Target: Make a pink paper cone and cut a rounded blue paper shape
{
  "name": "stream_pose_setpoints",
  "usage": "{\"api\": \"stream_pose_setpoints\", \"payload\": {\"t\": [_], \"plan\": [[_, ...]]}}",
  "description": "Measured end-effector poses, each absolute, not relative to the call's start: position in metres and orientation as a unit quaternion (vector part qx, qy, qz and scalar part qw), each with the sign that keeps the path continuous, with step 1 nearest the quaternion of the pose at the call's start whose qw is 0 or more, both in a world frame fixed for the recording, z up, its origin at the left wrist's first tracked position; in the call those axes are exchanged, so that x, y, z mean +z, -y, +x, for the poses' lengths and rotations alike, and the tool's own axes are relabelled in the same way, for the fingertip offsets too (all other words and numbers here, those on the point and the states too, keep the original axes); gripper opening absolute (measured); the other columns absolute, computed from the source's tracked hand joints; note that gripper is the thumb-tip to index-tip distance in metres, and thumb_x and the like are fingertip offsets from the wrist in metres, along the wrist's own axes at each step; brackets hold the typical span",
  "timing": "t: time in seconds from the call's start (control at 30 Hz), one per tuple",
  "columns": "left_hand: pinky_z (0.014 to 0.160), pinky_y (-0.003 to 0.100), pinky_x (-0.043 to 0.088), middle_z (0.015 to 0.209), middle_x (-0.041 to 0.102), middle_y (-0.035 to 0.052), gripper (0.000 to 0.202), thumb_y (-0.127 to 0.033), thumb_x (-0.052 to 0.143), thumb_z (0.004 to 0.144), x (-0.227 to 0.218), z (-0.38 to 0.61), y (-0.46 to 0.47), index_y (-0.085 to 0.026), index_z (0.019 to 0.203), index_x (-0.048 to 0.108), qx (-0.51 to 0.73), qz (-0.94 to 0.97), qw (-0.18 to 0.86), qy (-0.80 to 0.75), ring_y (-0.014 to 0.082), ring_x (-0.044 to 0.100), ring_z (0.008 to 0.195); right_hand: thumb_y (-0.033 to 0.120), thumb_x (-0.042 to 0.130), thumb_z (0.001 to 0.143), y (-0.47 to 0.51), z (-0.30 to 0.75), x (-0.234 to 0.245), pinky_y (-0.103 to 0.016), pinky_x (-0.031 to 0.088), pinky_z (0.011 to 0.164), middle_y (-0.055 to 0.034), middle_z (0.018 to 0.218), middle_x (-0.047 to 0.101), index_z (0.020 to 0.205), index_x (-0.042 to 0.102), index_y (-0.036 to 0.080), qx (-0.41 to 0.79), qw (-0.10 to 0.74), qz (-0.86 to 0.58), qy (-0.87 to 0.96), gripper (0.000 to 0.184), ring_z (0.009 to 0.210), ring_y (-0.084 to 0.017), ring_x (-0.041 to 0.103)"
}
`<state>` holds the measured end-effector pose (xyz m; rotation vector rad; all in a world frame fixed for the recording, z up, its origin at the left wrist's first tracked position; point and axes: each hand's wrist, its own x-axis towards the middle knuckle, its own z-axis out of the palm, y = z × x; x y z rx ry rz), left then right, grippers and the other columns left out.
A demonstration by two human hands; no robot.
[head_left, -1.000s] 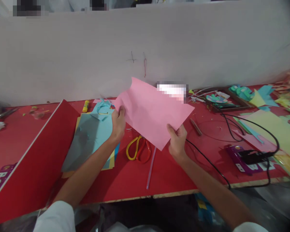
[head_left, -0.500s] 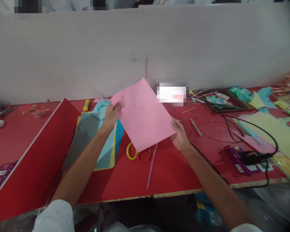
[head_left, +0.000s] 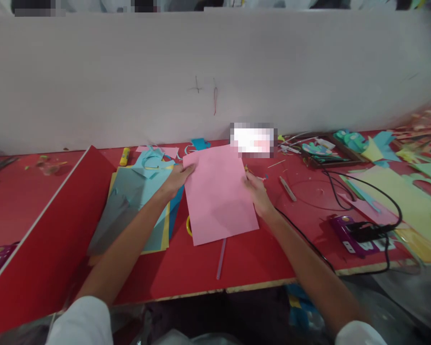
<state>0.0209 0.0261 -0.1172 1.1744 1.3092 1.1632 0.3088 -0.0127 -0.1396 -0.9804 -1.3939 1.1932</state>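
Observation:
A sheet of pink paper (head_left: 221, 196) is held up over the red table between my two hands. My left hand (head_left: 178, 179) pinches its upper left edge, thumb on top. On the right edge, my right hand (head_left: 257, 191) is closed on the paper with the thumb in front. Beneath the sheet, a yellow scissors handle (head_left: 188, 225) peeks out at the left; the rest of the scissors is hidden. A thin pale purple stick (head_left: 221, 261) lies on the table, its upper end covered by the paper.
Left of the sheet lie stacked coloured papers (head_left: 129, 191), beside a red upright divider (head_left: 53, 230). A glue stick (head_left: 124, 156) stands behind. At right are a cutter (head_left: 288, 189), a tray of cut pieces (head_left: 355, 155), black cables and a purple power strip (head_left: 345, 235).
The pink paper has turned from a slanted, diamond-like pose to nearly straight and come lower, covering the red scissors handle. Both hands still hold it; my left hand has moved right, my right hand slightly left.

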Motion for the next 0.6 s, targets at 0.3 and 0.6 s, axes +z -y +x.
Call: {"api": "stream_pose_setpoints", "payload": {"t": [0.3, 0.6], "plan": [[0.06, 0.029, 0.046, 0.077, 0.072, 0.0068, 0.048, -0.062, 0.082, 0.075, -0.103, 0.022, -0.021, -0.015, 0.08, 0.073, 0.433, 0.535, 0.48, -0.544, 0.0189, 0.062, 0.069, 0.046, 0.065, 0.095, -0.028, 0.297, -0.128, -0.03, 0.037, 0.063, 0.0034, 0.071, 0.052, 0.081, 0.057, 0.023, 0.348, 0.512, -0.475, 0.626, 0.028, 0.065, -0.015, 0.045], [0.057, 0.027, 0.029, 0.069, 0.047, -0.0023, 0.029, -0.043, 0.065, 0.088, -0.108, 0.022, -0.027, -0.02, 0.074, 0.053, 0.447, 0.629, 0.29, -0.566, 0.0128, 0.041, 0.064, 0.04, 0.059, 0.1, -0.017, 0.29, -0.142, -0.031, 0.038, 0.064, 0.0062, 0.071, 0.043, 0.118, 0.061, 0.024, 0.208, 0.598, -0.487, 0.602, 0.025, 0.064, -0.016, 0.046]]}}
